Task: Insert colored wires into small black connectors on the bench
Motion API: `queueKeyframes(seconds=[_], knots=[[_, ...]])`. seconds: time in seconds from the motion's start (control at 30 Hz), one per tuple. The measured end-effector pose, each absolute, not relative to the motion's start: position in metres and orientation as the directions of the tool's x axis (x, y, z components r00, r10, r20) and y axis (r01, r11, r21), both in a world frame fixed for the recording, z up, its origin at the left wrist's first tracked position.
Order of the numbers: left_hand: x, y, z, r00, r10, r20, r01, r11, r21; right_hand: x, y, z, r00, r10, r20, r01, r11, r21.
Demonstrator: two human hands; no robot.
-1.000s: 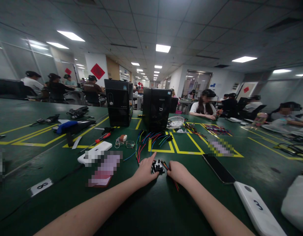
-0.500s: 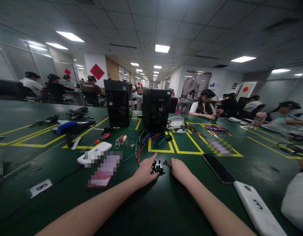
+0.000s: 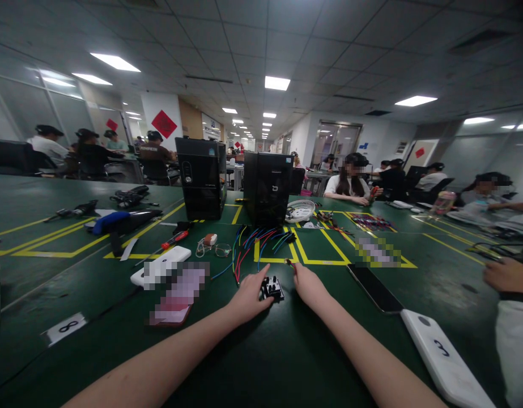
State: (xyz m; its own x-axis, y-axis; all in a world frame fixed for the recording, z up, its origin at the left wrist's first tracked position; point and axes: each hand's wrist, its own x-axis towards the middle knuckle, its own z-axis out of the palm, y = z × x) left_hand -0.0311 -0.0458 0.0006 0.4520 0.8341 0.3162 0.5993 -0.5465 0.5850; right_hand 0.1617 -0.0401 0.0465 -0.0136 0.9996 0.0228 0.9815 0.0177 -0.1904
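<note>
Head view: the left hand [image 3: 248, 297] lay on the green table [image 3: 286, 351], about half open. Its index finger pointed toward 1 o'clock and its thumb touched the near edge of the small black block [image 3: 272, 288]. That was contact only, not a closed grasp. The block sat flat on the table at the hand's 3 o'clock, between the two hands.

The right hand [image 3: 309, 286] was nearly closed, its fingertips pinched together on the end of a thin wire [image 3: 289, 262]. The wire tip stuck out at the hand's 11 o'clock, just past the block's far corner. I couldn't tell which fingers did the pinching.

The loose bundle [image 3: 256, 243] of coloured leads fanned out at the block's 12 o'clock, in front of a black tower [image 3: 267, 190]. A dark phone [image 3: 374, 289] lay at the right hand's 3 o'clock, well apart. At the far right edge, another person's hand [image 3: 505, 275] was over the table.

Against the frame half a second before, the right hand had slid toward 12 o'clock and risen a little. The wire end had come off the table and sat higher in the pinch. The left hand and the block had hardly shifted. The neighbour's hand had come further into view.
</note>
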Motion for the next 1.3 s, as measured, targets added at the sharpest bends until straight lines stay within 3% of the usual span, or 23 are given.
queueKeyframes(seconds=[0.2,0.53,0.9,1.07,1.2,1.3], knots=[[-0.030,-0.046,0.004,0.469,0.827,0.311,0.576,-0.553,0.601,0.152,-0.049,0.050,-0.221,0.975,0.026,0.925,0.218,-0.313],[-0.031,-0.046,0.001,0.492,0.803,0.336,0.561,-0.588,0.583,0.166,-0.036,0.041,-0.227,0.970,-0.089,0.860,0.156,-0.485],[-0.031,-0.049,0.005,0.497,0.809,0.313,0.571,-0.576,0.585,0.150,-0.053,0.045,-0.254,0.967,0.028,0.905,0.248,-0.344],[-0.031,-0.050,0.009,0.497,0.814,0.300,0.567,-0.567,0.597,0.162,-0.041,0.047,-0.124,0.992,-0.006,0.961,0.119,-0.248],[-0.031,-0.051,0.011,0.512,0.803,0.305,0.556,-0.581,0.594,0.204,-0.006,0.056,0.103,0.990,-0.101,0.980,-0.118,-0.161],[-0.032,-0.051,0.010,0.520,0.798,0.305,0.559,-0.587,0.585,0.242,0.024,0.061,0.313,0.945,-0.092,0.939,-0.323,-0.120]])
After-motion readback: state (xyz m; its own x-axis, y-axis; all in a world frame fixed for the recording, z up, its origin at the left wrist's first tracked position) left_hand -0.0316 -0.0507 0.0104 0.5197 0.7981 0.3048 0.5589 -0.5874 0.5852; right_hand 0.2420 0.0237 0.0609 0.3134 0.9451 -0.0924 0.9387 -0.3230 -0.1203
